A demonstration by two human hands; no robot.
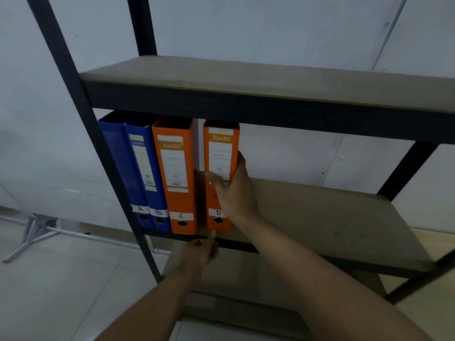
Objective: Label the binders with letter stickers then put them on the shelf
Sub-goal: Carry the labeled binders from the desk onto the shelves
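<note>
Four binders stand upright on the middle shelf board [320,217]. From the left: a blue binder marked A [118,168], a blue binder marked B [145,173], an orange binder marked C [176,178] and an orange binder marked D [218,153]. A gap separates D from C. My right hand [234,190] grips binder D around its spine, thumb across the front and fingers behind its right side. My left hand [200,252] is below the shelf edge, one finger pointing up and touching the bottom corner of binder D.
The dark metal shelf frame has a post [81,114] at the left and an upper board [246,77] right above the binders. The middle board is bare to the right of D. A lower board [246,286] lies beneath. A metal stand leg [32,235] sits on the floor at left.
</note>
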